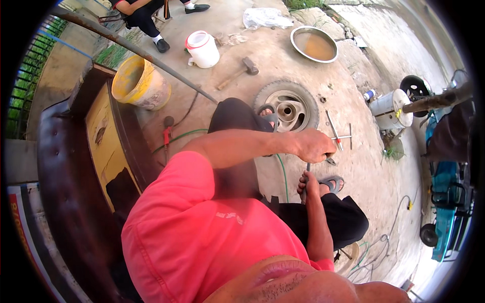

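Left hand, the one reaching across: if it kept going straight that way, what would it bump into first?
The left hand points toward the picture's right. Going on, it would probably meet the metal cross wrench lying on the concrete ground first, though depth is hard to judge here.

The bare concrete ground carries a small wheel with tyre, a hammer, a cross wrench, a white jug, a yellow bucket, a metal basin and a green hose.
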The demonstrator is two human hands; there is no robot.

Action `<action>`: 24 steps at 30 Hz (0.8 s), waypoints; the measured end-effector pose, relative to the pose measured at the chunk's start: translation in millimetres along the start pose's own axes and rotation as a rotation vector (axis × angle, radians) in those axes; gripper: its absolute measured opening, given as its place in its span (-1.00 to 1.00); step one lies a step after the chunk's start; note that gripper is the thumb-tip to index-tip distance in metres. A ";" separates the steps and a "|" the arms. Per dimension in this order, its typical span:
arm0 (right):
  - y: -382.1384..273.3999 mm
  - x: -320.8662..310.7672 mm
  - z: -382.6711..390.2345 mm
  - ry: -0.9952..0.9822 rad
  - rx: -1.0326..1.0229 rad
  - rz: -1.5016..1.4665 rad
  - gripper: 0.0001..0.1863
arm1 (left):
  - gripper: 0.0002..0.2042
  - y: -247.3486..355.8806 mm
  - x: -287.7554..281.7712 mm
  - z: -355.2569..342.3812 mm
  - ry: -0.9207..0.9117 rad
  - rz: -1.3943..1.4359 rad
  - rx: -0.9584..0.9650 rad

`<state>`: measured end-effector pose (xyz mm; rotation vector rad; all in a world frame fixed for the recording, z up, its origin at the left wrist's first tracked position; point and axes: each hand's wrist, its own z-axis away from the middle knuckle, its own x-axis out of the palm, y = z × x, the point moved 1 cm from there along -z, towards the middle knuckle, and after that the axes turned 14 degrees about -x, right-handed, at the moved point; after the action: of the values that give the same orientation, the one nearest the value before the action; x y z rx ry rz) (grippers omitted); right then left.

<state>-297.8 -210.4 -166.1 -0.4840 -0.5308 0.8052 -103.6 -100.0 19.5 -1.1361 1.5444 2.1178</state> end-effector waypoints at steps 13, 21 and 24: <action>1.9 -1.6 -0.8 0.038 0.007 -0.010 -0.78 | -0.89 6.0 -1.1 3.2 -0.050 -0.043 0.033; -2.8 0.4 1.1 -0.009 -0.002 -0.012 -0.78 | -0.86 32.7 -10.3 4.5 -0.085 -0.040 0.053; -4.5 2.6 3.7 -0.014 -0.006 -0.007 -0.77 | -0.85 26.4 -4.1 1.8 -0.081 -0.045 0.066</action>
<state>-296.1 -210.4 -159.9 -0.4817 -0.5480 0.8012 -118.3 -107.7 40.5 -1.0402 1.5264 2.0423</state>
